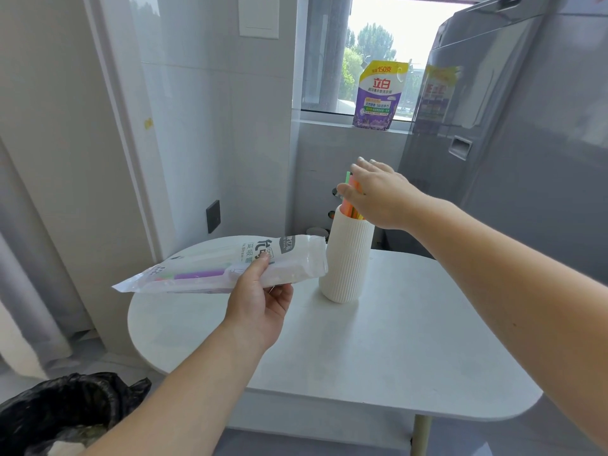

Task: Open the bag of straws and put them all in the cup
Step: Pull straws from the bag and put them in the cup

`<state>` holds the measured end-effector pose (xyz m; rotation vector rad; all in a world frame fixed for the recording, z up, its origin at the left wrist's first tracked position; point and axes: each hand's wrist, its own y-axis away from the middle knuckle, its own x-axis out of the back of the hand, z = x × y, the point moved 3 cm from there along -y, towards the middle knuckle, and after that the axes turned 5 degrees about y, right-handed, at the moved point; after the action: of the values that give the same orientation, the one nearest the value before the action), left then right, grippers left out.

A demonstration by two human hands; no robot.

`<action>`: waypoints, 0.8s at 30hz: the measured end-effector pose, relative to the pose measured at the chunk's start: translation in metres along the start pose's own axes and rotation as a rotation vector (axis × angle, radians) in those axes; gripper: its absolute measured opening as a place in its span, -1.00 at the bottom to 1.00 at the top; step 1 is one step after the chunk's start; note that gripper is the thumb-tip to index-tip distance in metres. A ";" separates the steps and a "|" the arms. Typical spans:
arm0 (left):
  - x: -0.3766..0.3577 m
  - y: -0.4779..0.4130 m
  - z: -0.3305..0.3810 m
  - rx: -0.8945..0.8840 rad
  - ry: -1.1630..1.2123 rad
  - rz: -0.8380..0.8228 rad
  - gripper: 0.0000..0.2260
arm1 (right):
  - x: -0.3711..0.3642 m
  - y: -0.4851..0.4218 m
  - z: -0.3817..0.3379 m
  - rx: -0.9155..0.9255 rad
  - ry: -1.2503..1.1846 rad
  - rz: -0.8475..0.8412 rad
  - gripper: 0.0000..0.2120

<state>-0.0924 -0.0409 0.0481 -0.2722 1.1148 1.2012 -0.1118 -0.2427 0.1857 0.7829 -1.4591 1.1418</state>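
Several straws (349,200) are standing in the cup (346,258); right hand (378,195), fingers spread, should be settling them upright while left hand (260,301) is gripping the bag (227,263) level.

White rounded table (378,357); ribbed cream cup (345,258) upright on it (far side).
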 end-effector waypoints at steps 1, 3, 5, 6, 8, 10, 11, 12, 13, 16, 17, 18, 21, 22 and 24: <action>0.000 0.000 0.000 0.000 -0.003 -0.008 -0.85 | 0.001 0.001 0.000 0.002 0.001 0.017 -0.36; -0.001 0.000 0.000 -0.007 -0.013 -0.031 -0.83 | 0.010 0.006 -0.002 0.018 -0.059 0.175 -0.39; -0.001 0.000 0.001 -0.024 -0.040 -0.055 -0.78 | 0.021 0.019 -0.008 0.015 -0.109 0.380 -0.47; -0.001 0.000 0.002 -0.037 -0.057 -0.066 -0.76 | 0.024 0.027 -0.012 0.004 -0.175 0.455 -0.53; -0.002 0.001 0.003 -0.065 -0.100 -0.093 -0.75 | 0.016 0.048 -0.022 -0.044 -0.412 0.522 -0.64; -0.004 0.002 0.003 -0.101 -0.150 -0.136 -0.72 | -0.002 0.074 -0.033 -0.125 -0.723 0.513 -0.78; -0.005 0.003 0.003 -0.122 -0.186 -0.160 -0.69 | -0.014 0.087 -0.038 -0.190 -0.885 0.480 -0.82; -0.006 0.004 0.003 -0.141 -0.231 -0.184 -0.67 | -0.030 0.098 -0.042 -0.273 -1.037 0.414 -0.82; -0.006 0.005 0.002 -0.159 -0.280 -0.206 -0.66 | -0.046 0.106 -0.045 -0.366 -1.175 0.319 -0.75; -0.009 0.012 -0.001 -0.228 -0.463 -0.286 -0.68 | -0.091 0.117 -0.049 -0.684 -1.500 -0.027 -0.56; -0.010 0.014 -0.002 -0.259 -0.527 -0.312 -0.69 | -0.100 0.120 -0.051 -0.756 -1.625 -0.096 -0.55; -0.011 0.015 -0.002 -0.294 -0.587 -0.333 -0.70 | -0.105 0.123 -0.054 -0.799 -1.755 -0.136 -0.56; -0.013 0.018 -0.004 -0.364 -0.732 -0.380 -0.72 | -0.114 0.135 -0.061 -0.818 -1.986 -0.154 -0.58; -0.013 0.018 -0.004 -0.377 -0.776 -0.393 -0.74 | -0.117 0.138 -0.063 -0.832 -2.022 -0.152 -0.58; -0.013 0.019 -0.006 -0.387 -0.828 -0.405 -0.78 | -0.121 0.140 -0.063 -0.861 -2.080 -0.138 -0.60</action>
<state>-0.1105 -0.0451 0.0626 -0.2420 0.0937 0.9986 -0.1933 -0.1510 0.0327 1.3474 -2.9608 -1.0708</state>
